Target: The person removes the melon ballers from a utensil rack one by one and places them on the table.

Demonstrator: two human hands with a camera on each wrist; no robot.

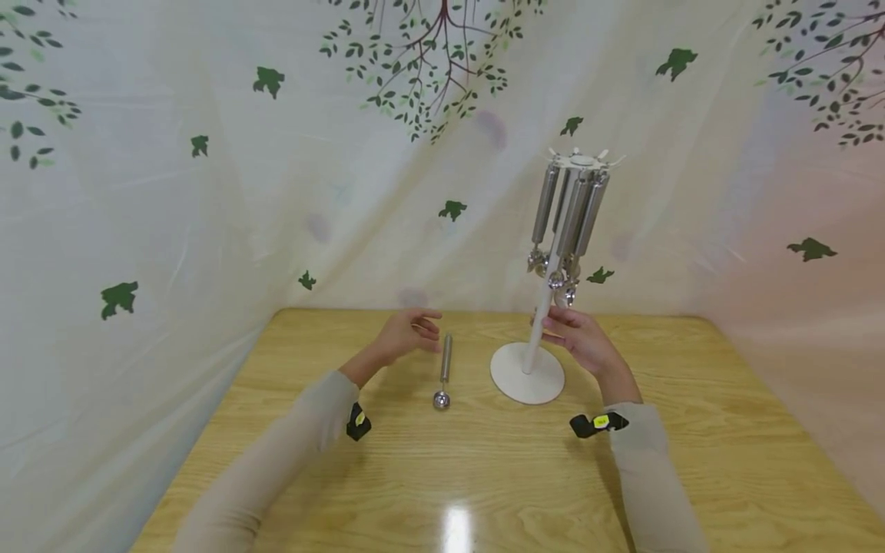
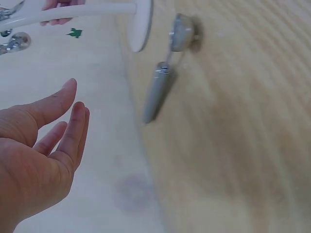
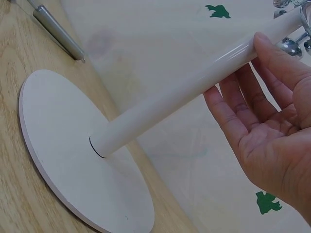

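In the head view, a white stand [image 1: 537, 335] with a round base [image 1: 512, 380] stands upright right of the table's middle. Several metal utensils [image 1: 572, 215] with thick handles hang from its top ring, their small round heads downward. My right hand [image 1: 586, 344] holds the white pole below them; in the right wrist view the thumb and fingers lie around the pole. Left of the base, a small metal scoop [image 1: 445, 359] lies on the table, bowl toward me. Beside its handle hovers my left hand [image 1: 404, 336], fingers loosely bent and holding nothing, apart from the scoop in the left wrist view [image 2: 48, 145].
The wooden table [image 1: 484, 476] ends at a pale curtain [image 1: 387, 230] printed with leaves and branches, close behind the stand. A black wrist camera [image 1: 598, 423] sits on my right sleeve, another [image 1: 358, 422] on my left.
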